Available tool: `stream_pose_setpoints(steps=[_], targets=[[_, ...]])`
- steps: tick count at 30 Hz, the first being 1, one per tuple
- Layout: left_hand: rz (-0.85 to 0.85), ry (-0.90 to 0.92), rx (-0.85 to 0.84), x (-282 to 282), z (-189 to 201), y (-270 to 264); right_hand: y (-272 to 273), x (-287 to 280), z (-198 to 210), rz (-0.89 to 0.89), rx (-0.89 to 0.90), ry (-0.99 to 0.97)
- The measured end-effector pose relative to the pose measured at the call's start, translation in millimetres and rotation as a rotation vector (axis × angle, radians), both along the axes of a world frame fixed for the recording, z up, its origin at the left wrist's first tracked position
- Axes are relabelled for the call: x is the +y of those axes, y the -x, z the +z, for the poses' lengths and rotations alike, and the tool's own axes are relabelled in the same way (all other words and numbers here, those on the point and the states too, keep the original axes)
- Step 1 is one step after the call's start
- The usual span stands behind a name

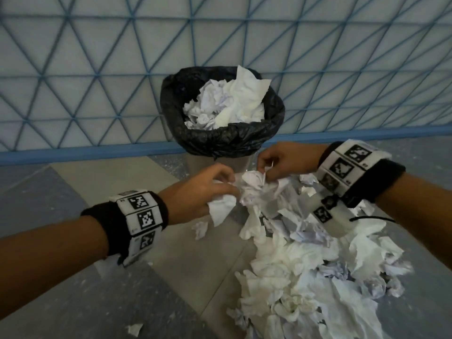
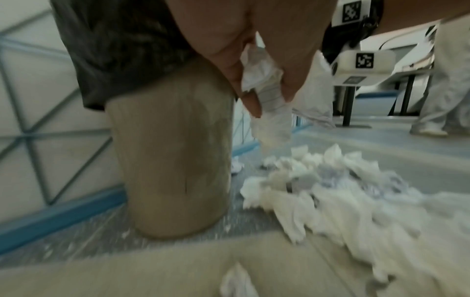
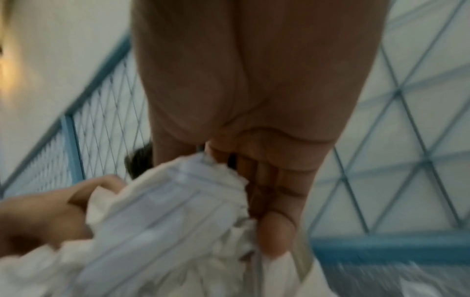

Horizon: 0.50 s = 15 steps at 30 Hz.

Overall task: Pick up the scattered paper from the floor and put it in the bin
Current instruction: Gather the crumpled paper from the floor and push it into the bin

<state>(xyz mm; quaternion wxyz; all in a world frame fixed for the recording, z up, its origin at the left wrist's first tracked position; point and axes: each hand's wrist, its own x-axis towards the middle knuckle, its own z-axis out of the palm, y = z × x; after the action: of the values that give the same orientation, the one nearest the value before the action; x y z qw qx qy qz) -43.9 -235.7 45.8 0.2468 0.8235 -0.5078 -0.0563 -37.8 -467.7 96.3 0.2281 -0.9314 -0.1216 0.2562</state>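
My left hand [image 1: 208, 184] and right hand [image 1: 281, 160] both clutch a loose paper wad [image 1: 254, 184]; dangling scraps could drop short of the heaped bin [image 1: 220, 140].

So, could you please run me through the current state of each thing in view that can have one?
bin: upright, lined with a black bag, nearly full of crumpled paper.
paper pile: still on the floor, beside the bin.
paper bundle: lifted, held between both hands.
left hand: grips the bundle.
right hand: pinches the bundle's top.
small scrap: lying apart on the floor.
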Motion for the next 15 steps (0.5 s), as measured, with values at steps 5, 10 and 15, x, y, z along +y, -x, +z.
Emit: stream_pose_setpoints(steps=[5, 10, 15], targets=[[-0.016, 0.287, -0.280, 3.2, 71.1, -11.9, 9.9, -4.9, 90.1, -0.147, -0.030, -0.338], [0.440, 0.479, -0.245, -7.8, 118.7, -54.8, -19.1, 8.6, 112.7, -0.604, -0.467, -0.913], [0.813, 0.209, 0.040, -31.8, 101.2, -87.7, -56.0, 49.9, 61.3, -0.765, -0.732, -0.595]])
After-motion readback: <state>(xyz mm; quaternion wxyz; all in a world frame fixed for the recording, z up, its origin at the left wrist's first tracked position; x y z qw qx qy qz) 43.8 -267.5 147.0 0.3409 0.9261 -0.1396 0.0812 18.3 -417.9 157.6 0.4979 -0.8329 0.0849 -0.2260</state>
